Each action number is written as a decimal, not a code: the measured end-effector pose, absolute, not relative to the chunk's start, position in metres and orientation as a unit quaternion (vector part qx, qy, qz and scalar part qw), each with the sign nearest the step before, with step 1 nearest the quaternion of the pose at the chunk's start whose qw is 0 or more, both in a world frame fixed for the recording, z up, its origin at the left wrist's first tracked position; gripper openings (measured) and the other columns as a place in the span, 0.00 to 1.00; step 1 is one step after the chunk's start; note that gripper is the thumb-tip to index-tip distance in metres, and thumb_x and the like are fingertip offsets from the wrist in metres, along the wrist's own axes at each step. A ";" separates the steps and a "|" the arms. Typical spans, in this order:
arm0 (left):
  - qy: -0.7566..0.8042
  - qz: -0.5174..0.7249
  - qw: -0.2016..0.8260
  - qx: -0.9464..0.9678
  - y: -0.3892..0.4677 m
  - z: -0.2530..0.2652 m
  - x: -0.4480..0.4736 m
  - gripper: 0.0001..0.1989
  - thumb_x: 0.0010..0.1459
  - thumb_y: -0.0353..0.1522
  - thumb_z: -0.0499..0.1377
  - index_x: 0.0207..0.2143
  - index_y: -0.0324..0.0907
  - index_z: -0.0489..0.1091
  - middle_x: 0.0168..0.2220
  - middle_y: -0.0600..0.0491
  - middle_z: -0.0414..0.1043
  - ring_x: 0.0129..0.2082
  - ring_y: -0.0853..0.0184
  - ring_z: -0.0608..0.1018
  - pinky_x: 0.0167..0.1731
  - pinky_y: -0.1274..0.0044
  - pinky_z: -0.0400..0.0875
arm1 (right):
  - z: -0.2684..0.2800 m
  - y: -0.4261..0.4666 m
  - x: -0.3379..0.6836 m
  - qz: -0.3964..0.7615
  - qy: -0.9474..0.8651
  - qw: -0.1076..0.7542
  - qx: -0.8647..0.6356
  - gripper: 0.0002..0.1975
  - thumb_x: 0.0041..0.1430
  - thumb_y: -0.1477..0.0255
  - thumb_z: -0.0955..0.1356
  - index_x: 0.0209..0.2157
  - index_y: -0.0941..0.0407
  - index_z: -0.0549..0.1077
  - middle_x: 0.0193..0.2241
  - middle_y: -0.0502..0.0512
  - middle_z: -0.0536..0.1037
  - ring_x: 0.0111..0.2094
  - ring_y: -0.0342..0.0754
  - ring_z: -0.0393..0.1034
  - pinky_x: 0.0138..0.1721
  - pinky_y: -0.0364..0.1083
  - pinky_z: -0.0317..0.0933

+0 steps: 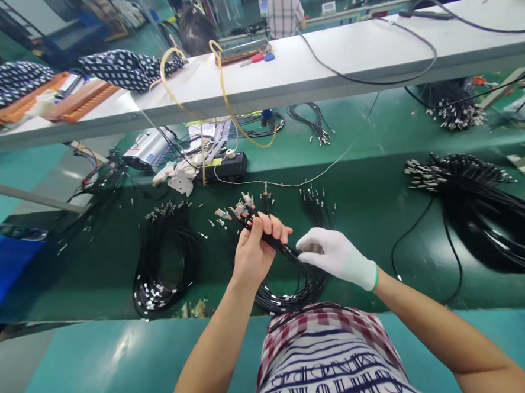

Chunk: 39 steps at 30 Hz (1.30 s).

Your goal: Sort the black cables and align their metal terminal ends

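My bare left hand (257,244) is closed around a bundle of black cables (283,248). Metal terminal ends (242,206) fan out beyond its thumb and fingers. In a white glove, my right hand (332,254) is just to the right of the bundle, its fingers curved and the thumb apart from them. Its fingertips are close to the cables; whether they touch cannot be made out. Below both hands, the rest of the cables lies in a loop (280,302) at the table's front edge. More cable ends (316,199) point away behind my right hand.
A coiled cable bundle (164,262) lies to the left, a larger one (476,201) to the right. Small loose metal pieces (211,223) are scattered on the green table (354,173). A white shelf (347,55) spans the back, with yellow tubing (225,98) hanging from it.
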<state>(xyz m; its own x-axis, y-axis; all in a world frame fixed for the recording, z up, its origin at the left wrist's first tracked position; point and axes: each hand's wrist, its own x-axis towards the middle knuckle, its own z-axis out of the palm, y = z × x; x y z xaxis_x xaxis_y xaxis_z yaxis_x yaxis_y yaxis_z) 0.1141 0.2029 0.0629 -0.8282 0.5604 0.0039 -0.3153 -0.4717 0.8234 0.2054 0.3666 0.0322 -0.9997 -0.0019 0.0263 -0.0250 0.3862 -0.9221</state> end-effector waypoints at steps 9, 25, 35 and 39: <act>0.454 0.852 0.228 0.127 0.199 0.058 0.118 0.18 0.61 0.44 0.57 0.25 0.41 0.63 0.25 0.57 0.62 0.25 0.71 0.69 0.41 0.72 0.70 | 0.016 0.353 0.210 0.265 -0.953 0.125 0.084 0.06 0.61 0.69 0.68 0.36 0.57 0.75 0.30 0.54 0.76 0.30 0.46 0.68 0.32 0.45 0.54; 0.369 0.884 0.273 0.092 0.197 0.060 0.132 0.17 0.63 0.41 0.56 0.25 0.41 0.61 0.24 0.58 0.58 0.24 0.74 0.66 0.42 0.75 0.69 | 0.017 0.346 0.208 0.589 -0.805 -0.059 -0.025 0.03 0.53 0.74 0.71 0.31 0.56 0.77 0.29 0.50 0.78 0.28 0.43 0.70 0.30 0.42 0.62; 0.400 0.867 0.262 0.145 0.198 0.065 0.137 0.18 0.65 0.41 0.53 0.26 0.40 0.62 0.25 0.57 0.63 0.26 0.72 0.70 0.42 0.73 0.70 | 0.028 0.332 0.213 0.599 -0.789 0.135 0.001 0.08 0.57 0.70 0.72 0.39 0.55 0.79 0.31 0.52 0.74 0.27 0.41 0.66 0.30 0.42 0.62; 0.415 0.854 0.266 0.165 0.198 0.068 0.139 0.17 0.65 0.41 0.53 0.27 0.40 0.64 0.27 0.55 0.65 0.26 0.71 0.72 0.36 0.73 0.70 | 0.031 0.332 0.218 0.573 -0.787 0.223 0.037 0.07 0.58 0.73 0.71 0.40 0.54 0.79 0.34 0.54 0.75 0.31 0.42 0.71 0.32 0.42 0.65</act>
